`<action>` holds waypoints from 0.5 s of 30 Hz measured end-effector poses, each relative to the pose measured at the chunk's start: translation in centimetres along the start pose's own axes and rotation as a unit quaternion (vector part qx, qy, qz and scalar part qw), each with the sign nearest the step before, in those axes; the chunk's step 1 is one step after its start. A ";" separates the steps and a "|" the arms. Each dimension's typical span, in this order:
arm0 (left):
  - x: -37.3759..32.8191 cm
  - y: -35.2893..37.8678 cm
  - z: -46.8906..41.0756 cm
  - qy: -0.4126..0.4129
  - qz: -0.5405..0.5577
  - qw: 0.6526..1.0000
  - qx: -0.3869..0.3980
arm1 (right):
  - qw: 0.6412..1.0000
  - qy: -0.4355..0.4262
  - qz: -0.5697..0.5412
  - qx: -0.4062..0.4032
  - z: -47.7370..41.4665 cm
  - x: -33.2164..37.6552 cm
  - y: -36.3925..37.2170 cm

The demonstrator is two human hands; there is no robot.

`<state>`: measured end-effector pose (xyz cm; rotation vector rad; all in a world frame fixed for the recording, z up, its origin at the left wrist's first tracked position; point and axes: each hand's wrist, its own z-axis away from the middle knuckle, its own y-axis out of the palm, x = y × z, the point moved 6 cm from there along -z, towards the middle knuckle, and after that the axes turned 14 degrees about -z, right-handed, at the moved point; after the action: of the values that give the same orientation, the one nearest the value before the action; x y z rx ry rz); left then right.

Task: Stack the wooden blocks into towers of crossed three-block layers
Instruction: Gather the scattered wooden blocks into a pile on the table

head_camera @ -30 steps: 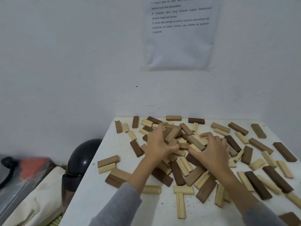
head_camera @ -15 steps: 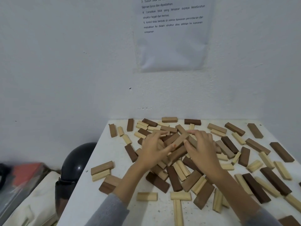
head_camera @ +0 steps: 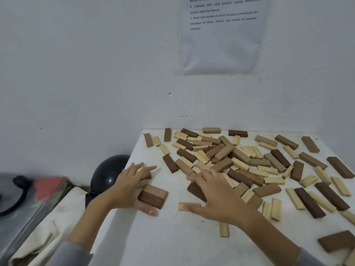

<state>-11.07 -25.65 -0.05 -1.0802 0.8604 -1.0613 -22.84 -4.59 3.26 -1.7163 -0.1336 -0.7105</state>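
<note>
a dark helmet (head_camera: 109,173) sits just off the table's (head_camera: 172,242) left edge, so anything nudged that way would likely drop onto it. the left hand (head_camera: 128,183) lies near that edge. its fingers are stretched out and released, resting flat over a couple of blocks (head_camera: 147,176) and gripping nothing. its thumb reaches round the near side of a small stack (head_camera: 153,195), a tan block lying on a dark one.

this looks like the start of a tower base, and the step in hand seems to be gathering three blocks side by side. to do it well, square their long sides together with flat fingers. keep the base well in from the edge and leave bare table around it.

a lone pale block (head_camera: 189,206) lies between the hands, just off the right thumb, and would make an easy next piece. the right hand (head_camera: 219,194) is spread open, palm down on the near rim of the loose pile (head_camera: 230,156), holding nothing. it does better drawing out single blocks than sweeping many.

more scattered blocks (head_camera: 309,202) lie flat toward the right edge. no tower stands yet.
</note>
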 end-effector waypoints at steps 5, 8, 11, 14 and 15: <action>-1.7 0.9 1.3 0.034 0.066 0.993 -0.096 | 0.999 -0.031 0.008 -0.031 1.3 0.9 1.7; -2.0 1.0 1.9 0.036 0.095 0.986 -0.135 | 0.998 -0.014 -0.034 -0.057 1.7 0.5 1.7; -2.4 0.9 2.4 0.035 0.096 0.983 -0.155 | 0.998 0.019 -0.017 -0.050 1.7 -0.4 2.2; -2.5 0.6 2.8 0.015 0.119 0.974 -0.191 | 0.999 0.024 -0.013 -0.042 1.6 -0.7 2.8; -2.5 0.6 2.8 0.006 0.127 0.971 -0.202 | 0.998 0.026 -0.032 -0.052 1.6 -0.8 2.8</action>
<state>-8.98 -22.45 0.23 -1.2581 1.2247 -0.6931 -21.65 -3.72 0.35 -1.7974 -0.1186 -0.8217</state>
